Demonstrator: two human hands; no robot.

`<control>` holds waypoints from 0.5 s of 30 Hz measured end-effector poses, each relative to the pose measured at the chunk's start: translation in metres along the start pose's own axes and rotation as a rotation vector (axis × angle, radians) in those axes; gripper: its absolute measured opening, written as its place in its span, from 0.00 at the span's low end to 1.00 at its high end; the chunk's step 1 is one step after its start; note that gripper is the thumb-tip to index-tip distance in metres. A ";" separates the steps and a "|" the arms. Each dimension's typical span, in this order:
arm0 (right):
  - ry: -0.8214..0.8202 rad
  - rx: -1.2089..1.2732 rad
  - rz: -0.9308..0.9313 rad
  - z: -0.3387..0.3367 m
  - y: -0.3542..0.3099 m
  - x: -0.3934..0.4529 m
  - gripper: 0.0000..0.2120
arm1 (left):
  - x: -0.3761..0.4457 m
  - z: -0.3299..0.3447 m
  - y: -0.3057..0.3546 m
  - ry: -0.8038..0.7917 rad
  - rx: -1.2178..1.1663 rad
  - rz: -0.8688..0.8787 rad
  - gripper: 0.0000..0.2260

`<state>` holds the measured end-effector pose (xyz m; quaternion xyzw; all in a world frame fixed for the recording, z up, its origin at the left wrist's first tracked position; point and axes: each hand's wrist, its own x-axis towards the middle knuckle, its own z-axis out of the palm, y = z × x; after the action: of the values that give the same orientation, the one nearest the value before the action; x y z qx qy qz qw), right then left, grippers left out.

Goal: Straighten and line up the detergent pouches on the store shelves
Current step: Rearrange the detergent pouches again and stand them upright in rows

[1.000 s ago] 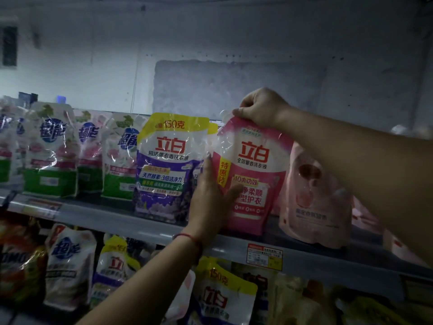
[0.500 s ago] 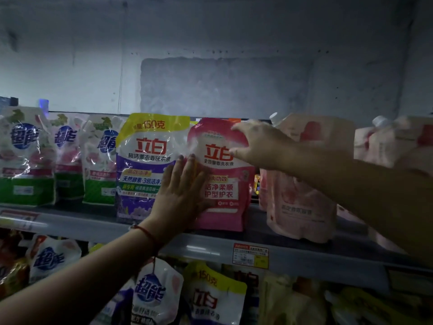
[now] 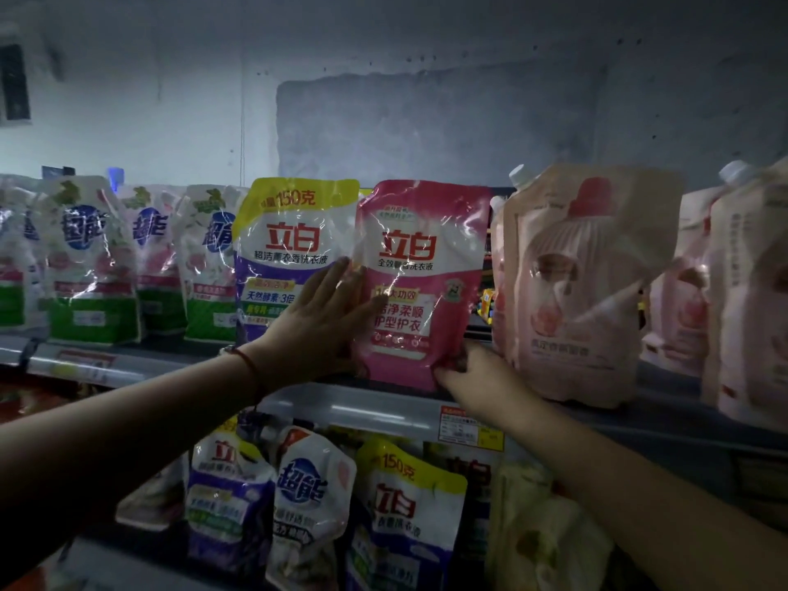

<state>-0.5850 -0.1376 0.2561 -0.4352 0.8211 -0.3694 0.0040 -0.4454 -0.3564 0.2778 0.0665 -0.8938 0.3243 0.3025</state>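
A bright pink detergent pouch [image 3: 426,266] stands upright on the upper shelf [image 3: 375,405], next to a purple pouch with a yellow top [image 3: 290,232]. My left hand [image 3: 324,326] lies flat with fingers spread across the seam between the two pouches. My right hand [image 3: 473,377] pinches the pink pouch's lower right corner at the shelf edge. To the right stand pale pink spouted pouches [image 3: 584,283]; green-and-white pouches [image 3: 89,258] line the left.
A price tag [image 3: 469,428] sits on the shelf's front rail below the pink pouch. The lower shelf holds several more pouches [image 3: 315,505], some leaning. A grey wall rises behind the upper shelf.
My right hand dropped from the pink pouch's top edge to its lower right corner. The pink pouch now stands straighter beside the purple one. My left hand stayed pressed on the pouches.
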 end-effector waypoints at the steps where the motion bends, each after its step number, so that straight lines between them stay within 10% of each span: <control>1: 0.017 0.016 0.005 0.005 -0.002 0.001 0.20 | -0.001 -0.001 0.001 0.001 0.003 -0.007 0.41; 10: 0.253 -0.209 0.107 0.018 -0.005 0.007 0.04 | 0.076 -0.069 -0.012 0.293 -0.064 -0.075 0.25; 15: 0.333 -0.251 0.084 0.024 -0.009 0.002 0.09 | 0.157 -0.110 -0.044 0.011 -0.124 -0.154 0.22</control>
<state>-0.5716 -0.1566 0.2444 -0.3307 0.8673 -0.3304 -0.1707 -0.5035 -0.3104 0.4596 0.1145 -0.9027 0.2445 0.3350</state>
